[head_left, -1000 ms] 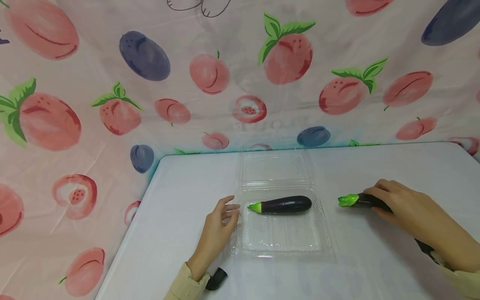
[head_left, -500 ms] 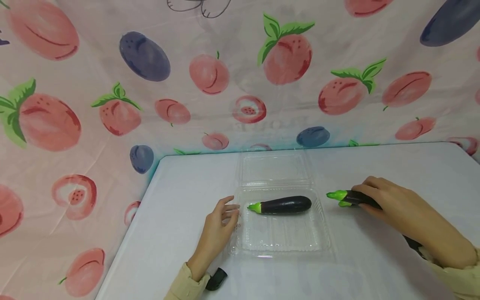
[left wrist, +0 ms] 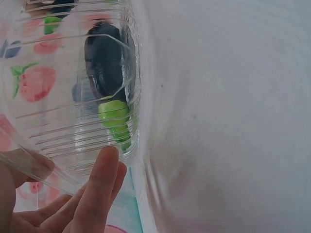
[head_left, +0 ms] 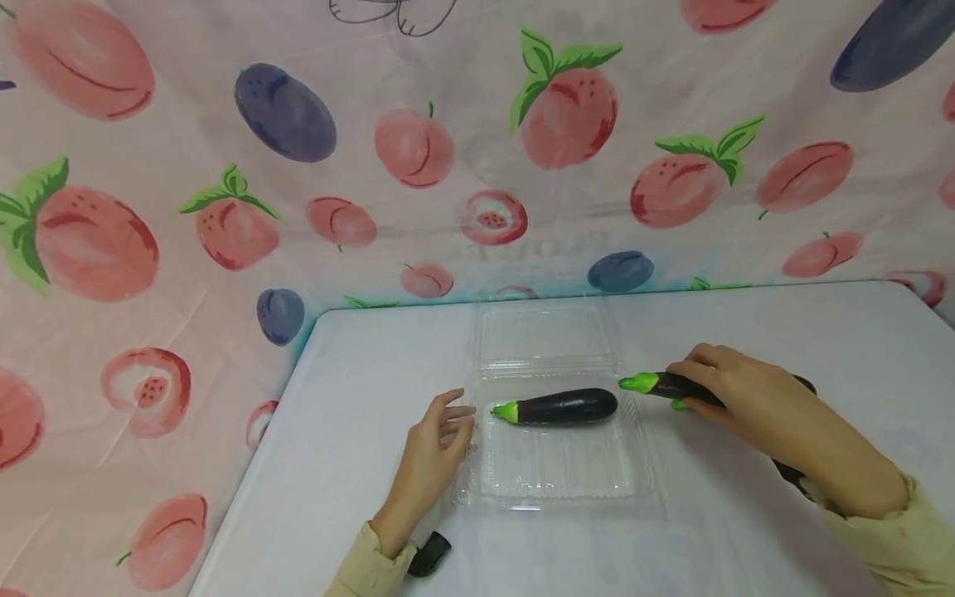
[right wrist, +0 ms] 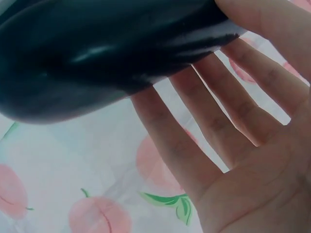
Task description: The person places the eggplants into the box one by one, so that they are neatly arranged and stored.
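A clear plastic clamshell box (head_left: 555, 489) lies unfolded on the white table. One dark eggplant (head_left: 570, 407) with a green stem lies in its base, stem towards the left. My left hand (head_left: 429, 460) is at the box's left edge; in the left wrist view its extended fingers (left wrist: 95, 187) touch the clear wall. My right hand (head_left: 753, 406) grips another eggplant (head_left: 675, 388) above the table, its green stem reaching over the box's right rim. A second green bit shows under that eggplant; I cannot tell what it belongs to. In the right wrist view, fingers and thumb hold the dark body (right wrist: 102, 58).
The clear lid (head_left: 548, 336) lies folded back at the table's (head_left: 388, 356) far edge. A fruit-printed cloth (head_left: 448, 83) hangs behind and to the left. Black wrist devices (head_left: 430, 554) sit by both sleeves.
My right hand has moved left with its eggplant, bringing the stem from beside the box to over its right rim. The left hand and the box have stayed in place.
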Tool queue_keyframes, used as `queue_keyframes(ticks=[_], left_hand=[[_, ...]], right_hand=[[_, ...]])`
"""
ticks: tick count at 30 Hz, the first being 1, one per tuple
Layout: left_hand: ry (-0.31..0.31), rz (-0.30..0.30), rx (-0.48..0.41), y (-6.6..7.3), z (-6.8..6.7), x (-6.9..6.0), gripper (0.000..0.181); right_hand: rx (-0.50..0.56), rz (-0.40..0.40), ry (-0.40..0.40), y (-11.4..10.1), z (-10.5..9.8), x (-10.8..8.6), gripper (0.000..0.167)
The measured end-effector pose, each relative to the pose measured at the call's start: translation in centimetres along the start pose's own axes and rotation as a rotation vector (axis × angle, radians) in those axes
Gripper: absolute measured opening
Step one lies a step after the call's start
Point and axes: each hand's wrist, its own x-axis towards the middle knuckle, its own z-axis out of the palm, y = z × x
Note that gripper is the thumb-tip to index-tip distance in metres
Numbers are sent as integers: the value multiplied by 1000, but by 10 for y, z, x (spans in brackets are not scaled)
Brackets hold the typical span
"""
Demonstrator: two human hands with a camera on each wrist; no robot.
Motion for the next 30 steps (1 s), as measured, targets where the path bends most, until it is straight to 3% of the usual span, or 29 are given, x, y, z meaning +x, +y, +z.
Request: queue_keyframes(ticks=[30], left_hand=[[-2, 29, -25, 0, -1, -1, 44]], right_hand=[[53, -67, 10, -31, -2, 32, 39]])
